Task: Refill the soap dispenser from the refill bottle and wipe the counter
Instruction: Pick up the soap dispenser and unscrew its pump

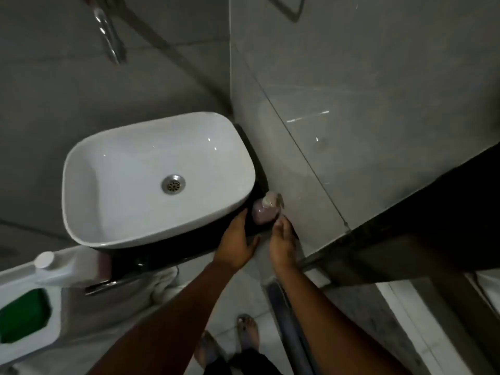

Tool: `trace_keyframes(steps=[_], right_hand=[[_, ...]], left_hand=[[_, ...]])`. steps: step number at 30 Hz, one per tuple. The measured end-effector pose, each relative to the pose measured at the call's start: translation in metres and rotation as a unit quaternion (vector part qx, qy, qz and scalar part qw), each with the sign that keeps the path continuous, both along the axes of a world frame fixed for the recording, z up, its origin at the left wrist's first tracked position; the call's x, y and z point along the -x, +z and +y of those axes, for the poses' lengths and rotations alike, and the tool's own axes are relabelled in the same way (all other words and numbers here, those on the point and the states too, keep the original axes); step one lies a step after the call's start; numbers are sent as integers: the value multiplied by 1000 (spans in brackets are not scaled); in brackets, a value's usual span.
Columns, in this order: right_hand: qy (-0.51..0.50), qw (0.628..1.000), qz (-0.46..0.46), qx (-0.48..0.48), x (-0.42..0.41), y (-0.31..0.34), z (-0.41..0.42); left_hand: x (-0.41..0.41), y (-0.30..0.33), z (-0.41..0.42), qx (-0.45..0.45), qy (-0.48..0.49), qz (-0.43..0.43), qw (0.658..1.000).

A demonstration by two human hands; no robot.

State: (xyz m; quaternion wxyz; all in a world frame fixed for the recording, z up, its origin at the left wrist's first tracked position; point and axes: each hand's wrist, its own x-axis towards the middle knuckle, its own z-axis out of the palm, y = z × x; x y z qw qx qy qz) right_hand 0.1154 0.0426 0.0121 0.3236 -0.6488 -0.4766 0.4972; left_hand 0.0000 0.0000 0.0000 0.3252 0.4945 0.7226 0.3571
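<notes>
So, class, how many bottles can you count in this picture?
2. The soap dispenser stands on the dark counter right of the sink, between both hands. The refill bottle sits at the counter's left end. Others may be hidden.

at centre frame a white basin [151, 180] sits on a dark counter [167, 255]. right of it the soap dispenser [266, 211] stands by the wall, left hand [236, 246] and right hand [282, 243] flanking it, fingers open. the refill bottle [66, 267] sits lower left.
</notes>
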Motion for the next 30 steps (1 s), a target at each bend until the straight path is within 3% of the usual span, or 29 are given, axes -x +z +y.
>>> trace_keyframes(steps=[2,7,10,16,20,24,30], right_hand=[[16,1000,-13,0,6,-5,10],[7,1000,20,11,4,-12,17],[9,999,30,14,3,-11,21],[22,1000,-17,-8,0,3,5],[44,997,7,-59,-11,26,-13],[195,976,62,-79,-28,61,-21],[341,931,102,-85,-5,111,-21]], left_hand=[[1,-3,20,14,21,-48,999],[0,-7,45,15,36,-13,999],[1,-9,48,9,52,-92,994],[6,-9,19,-23,36,-43,998],[15,22,-15,-61,25,-101,993],[46,77,-47,-79,-20,-157,984],[82,150,-78,-66,-38,-130,989]])
